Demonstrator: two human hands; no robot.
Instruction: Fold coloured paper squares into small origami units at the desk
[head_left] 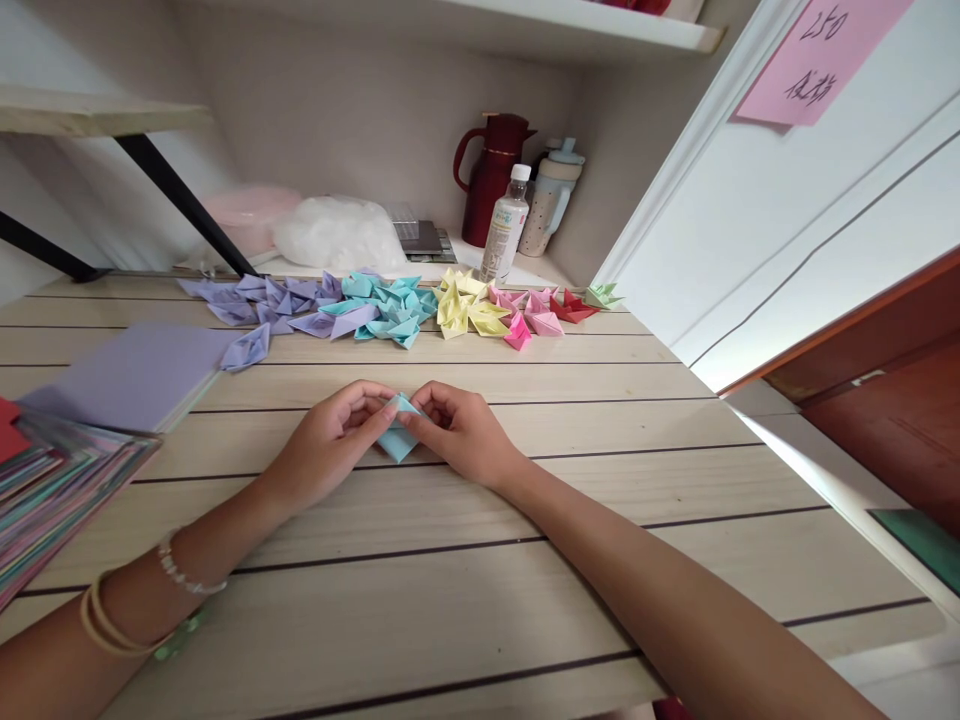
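Observation:
A small light-blue folded paper (395, 436) rests on the wooden table (465, 600) at its middle. My left hand (330, 440) pinches its left edge with closed fingertips. My right hand (461, 432) pinches its right side the same way. Both hands lie low against the tabletop. Beyond them a row of finished folded paper shapes stretches across the table: purple ones (266, 305), blue ones (386, 308), yellow ones (465, 305), pink ones (529, 318), a red one (571, 306) and a green one (604, 294).
A stack of coloured paper sheets (52, 490) with a purple sheet (135, 375) lies at the left. At the back stand a dark red jug (491, 175), a plastic bottle (504, 225), a spotted cup (551, 200) and a white bag (337, 235). A white wall panel (787, 220) bounds the right.

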